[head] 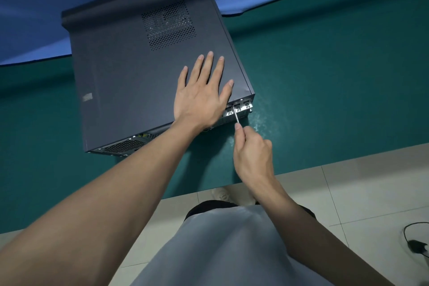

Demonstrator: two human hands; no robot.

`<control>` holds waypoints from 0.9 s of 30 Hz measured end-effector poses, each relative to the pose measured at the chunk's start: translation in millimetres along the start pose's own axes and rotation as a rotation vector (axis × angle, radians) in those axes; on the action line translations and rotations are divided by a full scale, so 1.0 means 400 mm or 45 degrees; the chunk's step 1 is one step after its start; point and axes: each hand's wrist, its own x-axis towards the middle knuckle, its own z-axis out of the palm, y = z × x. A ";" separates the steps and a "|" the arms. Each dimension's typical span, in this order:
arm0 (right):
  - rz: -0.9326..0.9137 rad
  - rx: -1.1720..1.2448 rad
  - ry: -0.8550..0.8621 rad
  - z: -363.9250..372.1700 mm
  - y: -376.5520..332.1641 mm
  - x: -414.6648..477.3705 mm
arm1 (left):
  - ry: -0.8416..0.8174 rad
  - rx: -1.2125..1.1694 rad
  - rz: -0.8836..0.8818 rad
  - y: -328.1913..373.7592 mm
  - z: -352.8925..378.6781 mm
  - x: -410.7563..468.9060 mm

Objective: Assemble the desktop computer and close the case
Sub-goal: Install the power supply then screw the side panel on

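Note:
A dark grey desktop computer case (130, 81) lies flat on the green table, its side panel on top with a perforated vent (168, 24). My left hand (202, 93) presses flat on the panel near the rear right corner, fingers spread. My right hand (251, 153) grips a screwdriver whose thin metal shaft (236, 116) reaches the case's rear face by the silver expansion-slot covers (242, 108). The screwdriver's handle is hidden inside my fist.
The green table (325, 76) extends right of the case, with a whitish smear near the rear corner. A blue cloth (34, 18) lies at the back left. Tiled floor (359, 193) and a black cable (415, 239) are below the table's edge.

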 end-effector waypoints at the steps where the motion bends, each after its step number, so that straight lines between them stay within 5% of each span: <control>1: 0.023 0.078 -0.044 -0.004 0.003 0.012 | -0.006 0.002 -0.002 0.001 0.000 -0.001; 4: 0.129 0.308 -0.157 -0.011 0.007 0.032 | -0.013 0.029 -0.004 0.004 0.002 -0.001; 9: 0.840 1.719 -0.831 -0.035 0.038 0.052 | -0.035 0.029 0.024 0.003 -0.005 -0.002; 12: 0.940 2.082 -1.118 -0.049 0.053 0.063 | -0.032 0.026 0.035 0.006 -0.010 -0.003; 15: 0.978 2.035 -1.087 -0.054 0.049 0.063 | 0.135 -0.132 0.162 0.006 -0.027 -0.030; 19: 1.115 2.051 -0.849 -0.055 0.041 0.059 | 0.260 0.000 0.799 -0.005 0.004 -0.113; 24: 1.182 2.001 -0.522 -0.057 0.000 0.028 | 0.275 0.080 0.764 0.026 0.003 -0.100; 27: 0.713 1.043 -0.235 -0.074 -0.010 -0.019 | 0.223 0.046 0.759 0.029 -0.007 -0.091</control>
